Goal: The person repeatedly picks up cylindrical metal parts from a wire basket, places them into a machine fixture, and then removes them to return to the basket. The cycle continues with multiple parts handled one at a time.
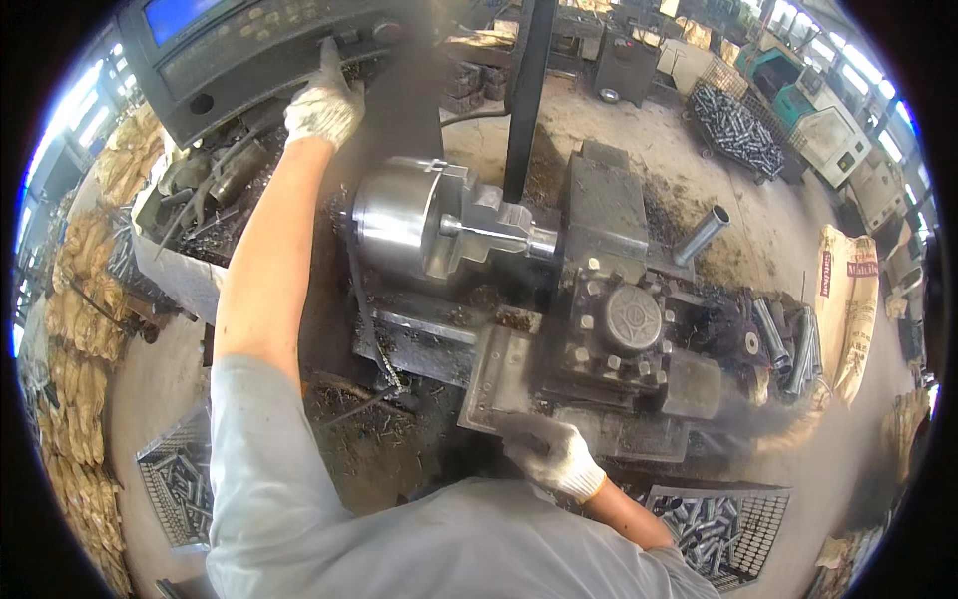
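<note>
My left hand, in a white knit glove, reaches up to the dark control panel. Its index finger stretches onto the lower button row, and nothing is held. Below and right of it, a lathe chuck with stepped jaws grips a shiny steel workpiece. At the front edge of the metal carriage plate is my right hand, gloved, with blackened fingers drawn together. What lies inside those fingers is hidden. The bolted tool post stands just beyond the right hand.
A metal tray of scrap and shavings stands at left. Wire baskets of metal parts sit at lower left and lower right. An upright tube and a paper sack are right of the lathe. Stacked sacks line the left.
</note>
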The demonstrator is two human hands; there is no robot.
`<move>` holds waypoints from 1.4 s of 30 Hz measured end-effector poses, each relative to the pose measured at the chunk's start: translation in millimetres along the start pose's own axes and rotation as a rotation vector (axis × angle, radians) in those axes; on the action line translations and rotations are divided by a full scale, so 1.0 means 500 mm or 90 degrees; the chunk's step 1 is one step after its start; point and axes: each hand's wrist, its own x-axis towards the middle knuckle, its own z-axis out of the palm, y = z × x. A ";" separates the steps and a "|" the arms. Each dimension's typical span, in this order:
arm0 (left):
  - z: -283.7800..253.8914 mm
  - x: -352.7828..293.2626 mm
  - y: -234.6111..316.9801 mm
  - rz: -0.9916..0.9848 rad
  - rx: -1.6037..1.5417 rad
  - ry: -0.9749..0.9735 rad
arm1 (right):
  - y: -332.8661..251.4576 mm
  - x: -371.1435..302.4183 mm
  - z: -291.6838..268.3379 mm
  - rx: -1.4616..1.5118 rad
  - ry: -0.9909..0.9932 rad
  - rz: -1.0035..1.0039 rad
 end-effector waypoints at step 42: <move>-0.769 -2.601 -0.081 -1.542 0.397 -0.772 | -0.053 -0.048 1.658 -0.489 -1.113 -0.382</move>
